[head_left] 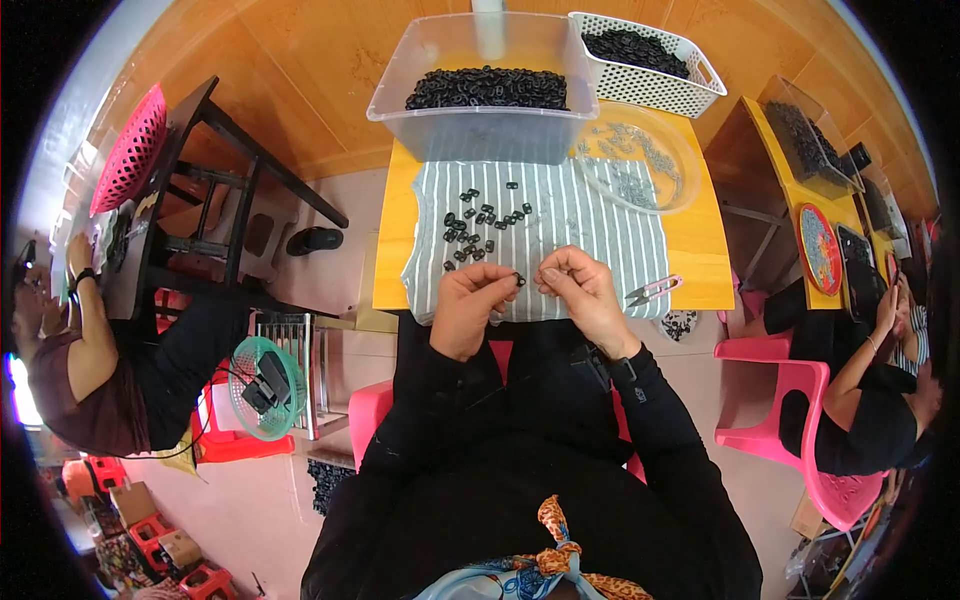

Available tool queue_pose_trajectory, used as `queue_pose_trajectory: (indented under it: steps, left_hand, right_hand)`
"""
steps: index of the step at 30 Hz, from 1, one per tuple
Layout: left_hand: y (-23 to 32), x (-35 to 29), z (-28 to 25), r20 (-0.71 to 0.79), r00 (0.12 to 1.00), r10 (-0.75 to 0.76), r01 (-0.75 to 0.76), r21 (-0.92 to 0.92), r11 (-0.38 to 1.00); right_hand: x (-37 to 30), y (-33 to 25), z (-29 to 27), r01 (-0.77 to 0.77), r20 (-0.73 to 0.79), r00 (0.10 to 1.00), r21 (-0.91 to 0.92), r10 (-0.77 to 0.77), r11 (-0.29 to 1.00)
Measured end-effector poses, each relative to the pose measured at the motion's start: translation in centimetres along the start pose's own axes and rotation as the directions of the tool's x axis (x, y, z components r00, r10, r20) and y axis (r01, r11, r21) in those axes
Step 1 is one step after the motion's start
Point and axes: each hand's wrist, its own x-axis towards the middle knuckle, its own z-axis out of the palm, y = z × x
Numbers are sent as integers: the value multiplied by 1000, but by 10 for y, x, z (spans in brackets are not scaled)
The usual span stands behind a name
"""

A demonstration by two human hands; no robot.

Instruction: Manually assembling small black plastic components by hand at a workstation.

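Note:
Just above the near edge of a grey-and-white striped cloth (590,235), my two hands are close together. My left hand (470,308) pinches a small black plastic piece with holes (520,281) between thumb and forefinger. Beside it, my right hand (588,300) has thumb and forefinger pressed together; whatever is between them is too small to make out. Several similar black pieces (487,217) lie scattered on the cloth beyond my left hand. To the right of my right hand rests a pair of thread snips with pink handles (657,288).
A large clear bin (480,130) of black pieces stands at the table's back, beside a white perforated basket (650,92) of them. A round clear tray (683,185) holds small metallic bits. Co-workers sit left and right; a pink chair (790,370) is at right.

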Motion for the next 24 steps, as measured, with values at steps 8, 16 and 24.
queue_pose_trajectory:
  steps: [8, 16, 24]
  left_hand:
    - [-7, -9, 9, 12, 999, 47, -47, 64, 997]
    - [-11, -13, 12, -11, 998, 68, -68, 59, 996]
    - [-20, -19, 12, -96, 986, 133, -129, 49, 990]
  right_hand:
    - [-3, 1, 10, -20, 18, 1000, -2, 20, 1000]
    - [-5, 2, 12, 32, 24, 999, -129, -29, 991]
    - [-7, 6, 18, -2, 42, 999, -143, 8, 990]
